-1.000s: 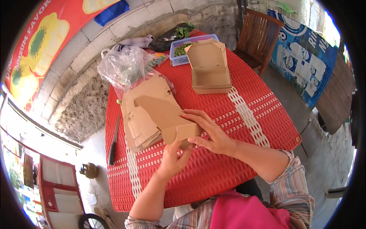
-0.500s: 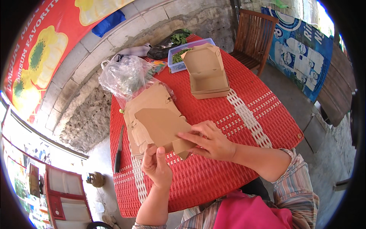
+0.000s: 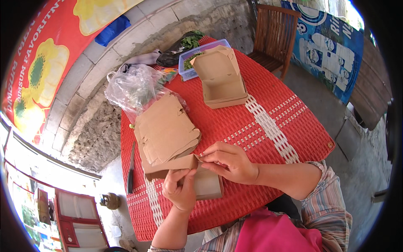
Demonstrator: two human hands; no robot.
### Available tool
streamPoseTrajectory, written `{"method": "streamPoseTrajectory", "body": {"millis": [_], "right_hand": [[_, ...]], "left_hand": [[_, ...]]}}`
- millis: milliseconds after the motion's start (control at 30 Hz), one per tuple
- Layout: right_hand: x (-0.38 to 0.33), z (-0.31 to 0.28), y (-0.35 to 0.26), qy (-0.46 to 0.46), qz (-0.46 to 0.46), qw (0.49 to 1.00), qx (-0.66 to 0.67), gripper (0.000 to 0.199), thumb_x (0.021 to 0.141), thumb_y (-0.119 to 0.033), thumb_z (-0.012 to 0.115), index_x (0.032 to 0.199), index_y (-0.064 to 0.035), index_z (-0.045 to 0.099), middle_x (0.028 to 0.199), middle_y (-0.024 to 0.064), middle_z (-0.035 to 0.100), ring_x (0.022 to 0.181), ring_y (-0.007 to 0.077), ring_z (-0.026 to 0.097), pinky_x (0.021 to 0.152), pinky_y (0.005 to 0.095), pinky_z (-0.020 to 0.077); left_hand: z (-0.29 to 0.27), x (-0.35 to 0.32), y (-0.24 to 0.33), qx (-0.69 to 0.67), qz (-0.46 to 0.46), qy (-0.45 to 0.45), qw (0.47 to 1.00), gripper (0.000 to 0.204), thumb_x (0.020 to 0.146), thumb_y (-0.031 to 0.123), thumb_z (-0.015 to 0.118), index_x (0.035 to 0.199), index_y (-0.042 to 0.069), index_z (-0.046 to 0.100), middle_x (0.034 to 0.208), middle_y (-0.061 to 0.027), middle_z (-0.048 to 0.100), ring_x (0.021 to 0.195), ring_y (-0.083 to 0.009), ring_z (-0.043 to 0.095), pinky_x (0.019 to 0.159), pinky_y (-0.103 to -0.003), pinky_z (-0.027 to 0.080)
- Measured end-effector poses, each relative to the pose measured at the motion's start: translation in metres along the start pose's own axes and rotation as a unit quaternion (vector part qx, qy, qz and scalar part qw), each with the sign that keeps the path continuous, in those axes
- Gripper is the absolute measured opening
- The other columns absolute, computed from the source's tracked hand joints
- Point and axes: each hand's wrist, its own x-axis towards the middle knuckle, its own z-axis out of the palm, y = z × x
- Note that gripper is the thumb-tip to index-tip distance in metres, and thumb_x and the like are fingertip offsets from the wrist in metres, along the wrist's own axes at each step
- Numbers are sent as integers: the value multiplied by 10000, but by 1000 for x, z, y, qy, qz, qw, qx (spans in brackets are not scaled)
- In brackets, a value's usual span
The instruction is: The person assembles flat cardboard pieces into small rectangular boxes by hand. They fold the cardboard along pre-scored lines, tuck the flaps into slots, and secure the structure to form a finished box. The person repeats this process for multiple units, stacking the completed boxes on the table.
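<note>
A part-folded brown cardboard box [image 3: 176, 164] is between my two hands, tilted over the near side of the red woven table. My left hand [image 3: 179, 189] pinches its near side, thumb upward. My right hand [image 3: 228, 163] grips the raised corner with its fingertips, the fingers bent together. A pale panel of the box [image 3: 210, 187] hangs down below the hands. Just beyond lies a stack of flat cardboard box blanks [image 3: 166, 126] with cut tabs. Farther back stands a folded cardboard box [image 3: 224, 86] with its lid raised.
A clear plastic bag [image 3: 136, 88] sits behind the blanks. Past it, a blue-tinted plastic tub [image 3: 189, 72] holds chopped greens beside a black bag [image 3: 172, 56] with leaves. A black-handled knife [image 3: 130, 178] lies along the table's left edge. A wooden chair [image 3: 275, 38] stands beyond the table.
The cardboard box has been tipped, so its broad flat panel no longer faces up; a side wall stands up and a pale panel shows below. My left hand has shifted slightly right.
</note>
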Motion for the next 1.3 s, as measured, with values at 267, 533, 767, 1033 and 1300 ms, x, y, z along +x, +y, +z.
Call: {"method": "streamPoseTrajectory", "body": {"millis": [267, 533, 767, 1033, 1300], "right_hand": [[1, 0, -1, 15, 144, 982, 122, 86, 928, -68, 685, 975, 4, 692, 974, 83, 654, 871, 217, 638, 766, 321, 504], [0, 1, -1, 11, 140, 984, 113, 88, 932, -58, 674, 990, 7, 689, 975, 88, 637, 878, 222, 629, 761, 325, 497], [-1, 1, -1, 3, 137, 986, 94, 74, 918, -56, 700, 965, -1, 685, 980, 93, 652, 899, 220, 648, 776, 325, 511], [-4, 4, 3, -3, 85, 995, 60, 102, 886, -11, 718, 983, -6, 686, 986, 95, 657, 909, 223, 651, 772, 325, 516], [-5, 7, 5, -2, 128, 987, 100, 110, 912, -61, 689, 1009, -9, 681, 985, 113, 671, 910, 281, 676, 779, 353, 538]], "left_hand": [[11, 2, -8, -164, -172, 8, 971, 114, 860, -28, 761, 949, -9, 692, 909, -33, 723, 833, -85, 629, 800, -236, 498], [13, 2, -8, -211, -175, -16, 962, 170, 896, -23, 725, 1064, -27, 702, 1004, -68, 739, 917, -124, 669, 863, -274, 524], [15, 2, -5, -187, -184, -12, 965, 145, 901, 16, 722, 1038, -23, 695, 966, -83, 730, 860, -142, 665, 829, -279, 526], [9, -6, -10, -40, -138, -24, 989, 126, 901, 2, 721, 1018, -27, 683, 955, -60, 717, 873, -103, 641, 812, -257, 505], [5, -1, -8, 30, -69, -18, 997, 119, 898, -37, 704, 1012, -16, 676, 974, -53, 699, 877, -114, 639, 807, -259, 507]]}}
